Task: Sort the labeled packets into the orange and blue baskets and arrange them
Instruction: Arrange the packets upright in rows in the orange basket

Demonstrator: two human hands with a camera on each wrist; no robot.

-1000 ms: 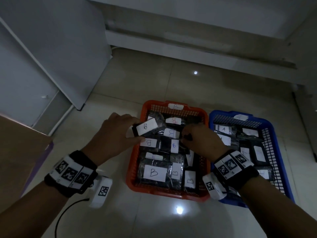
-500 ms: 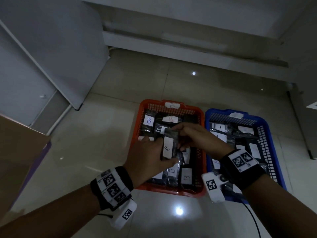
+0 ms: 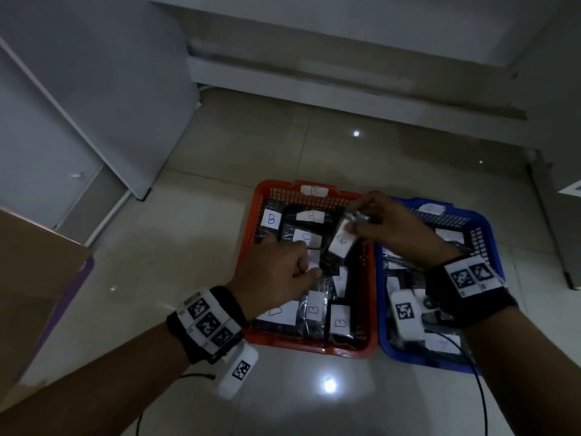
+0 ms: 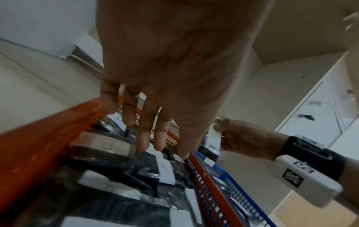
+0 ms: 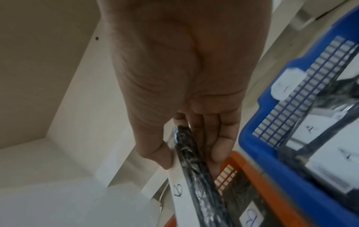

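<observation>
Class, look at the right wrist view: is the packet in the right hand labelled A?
No: the packet pinched by the right hand bears a handwritten B.

An orange basket [image 3: 248, 247] and a blue basket [image 3: 490, 234] sit side by side on the floor, each packed with black, plastic-wrapped packets; white labels read B in the orange, A in the blue; one B packet [image 3: 341, 243] hangs tilted above the orange basket's far right corner.
</observation>
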